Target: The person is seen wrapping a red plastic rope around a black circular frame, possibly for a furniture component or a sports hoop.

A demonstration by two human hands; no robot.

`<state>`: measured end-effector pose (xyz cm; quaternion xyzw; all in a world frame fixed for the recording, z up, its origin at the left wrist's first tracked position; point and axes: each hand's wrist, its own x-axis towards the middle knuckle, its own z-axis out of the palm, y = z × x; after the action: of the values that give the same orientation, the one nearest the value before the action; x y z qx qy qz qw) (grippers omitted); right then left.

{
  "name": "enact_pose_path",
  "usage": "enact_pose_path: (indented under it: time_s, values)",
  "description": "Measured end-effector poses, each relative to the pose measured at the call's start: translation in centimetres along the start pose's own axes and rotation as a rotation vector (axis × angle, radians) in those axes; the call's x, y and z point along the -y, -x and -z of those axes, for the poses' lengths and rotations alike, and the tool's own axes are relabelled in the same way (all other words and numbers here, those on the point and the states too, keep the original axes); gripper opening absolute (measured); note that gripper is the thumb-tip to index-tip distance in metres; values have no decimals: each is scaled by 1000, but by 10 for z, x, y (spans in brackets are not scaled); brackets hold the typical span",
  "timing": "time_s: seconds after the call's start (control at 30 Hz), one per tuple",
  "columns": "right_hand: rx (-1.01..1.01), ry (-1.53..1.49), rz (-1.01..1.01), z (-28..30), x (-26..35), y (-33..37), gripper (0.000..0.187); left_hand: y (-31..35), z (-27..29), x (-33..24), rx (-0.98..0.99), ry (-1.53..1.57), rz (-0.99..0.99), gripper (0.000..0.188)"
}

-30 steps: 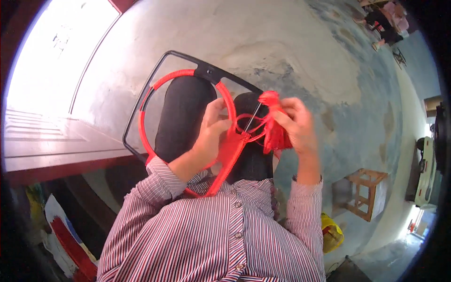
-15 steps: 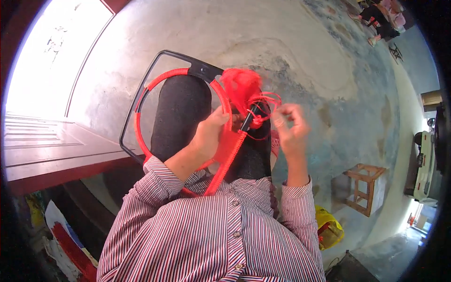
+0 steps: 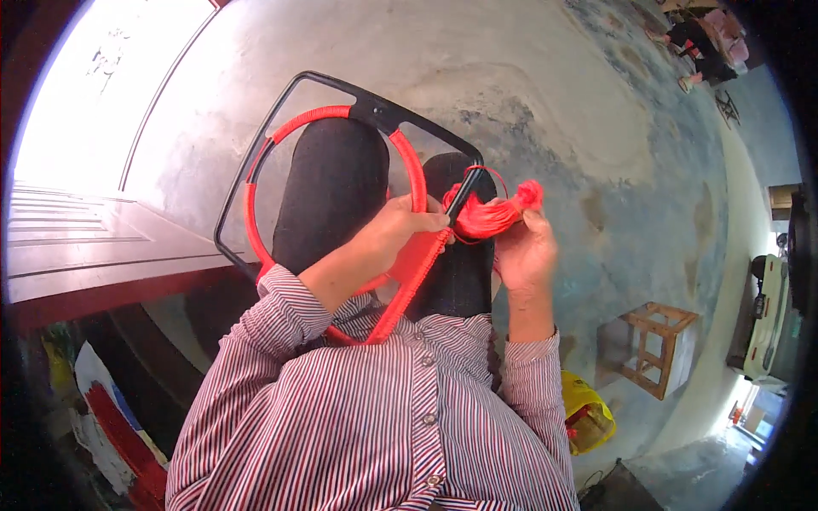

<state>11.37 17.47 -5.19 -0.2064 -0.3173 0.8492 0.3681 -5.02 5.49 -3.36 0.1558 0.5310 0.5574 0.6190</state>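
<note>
While the frame (image 3: 411, 166) was gripped by the left hand (image 3: 388, 230), fingers closed, the red skein (image 3: 487, 219), at the frame's right edge, was pinched by the right hand (image 3: 527, 251); strands could be snagged if drawn carelessly past the frame; half a second earlier, the skein's bulk had been seen higher, clear of the right hand

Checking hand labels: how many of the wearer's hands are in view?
2: the left hand grips the frame; the right hand, farther right, holds the red cord. Some fingers are hidden.
</note>
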Motion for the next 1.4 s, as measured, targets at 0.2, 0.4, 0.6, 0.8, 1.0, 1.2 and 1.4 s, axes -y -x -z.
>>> enact_pose_path:
  time_s: [0.2,0.4,0.6,0.8,1.0,1.2,1.4]
  values:
    - [-65,208,39,-1,-7,25,22,6,-3,-2,2,29,122,13]
    - [76,718,427,4,94,73,15,6,-4,-5,-40,25,104,12]
    - [22,142,491,53,147,87,8,7,0,-4,-17,32,93,13]
    - [-95,697,17,-20,6,43,20,11,-1,-4,51,59,107,13]
    - [-3,572,-37,-17,19,54,15,14,-10,-8,-24,75,117,16]
    - [79,441,-130,-14,30,68,18,7,-9,-9,22,104,151,15]
    - [-650,403,152,94,120,54,12,7,-3,-18,-28,75,157,13]
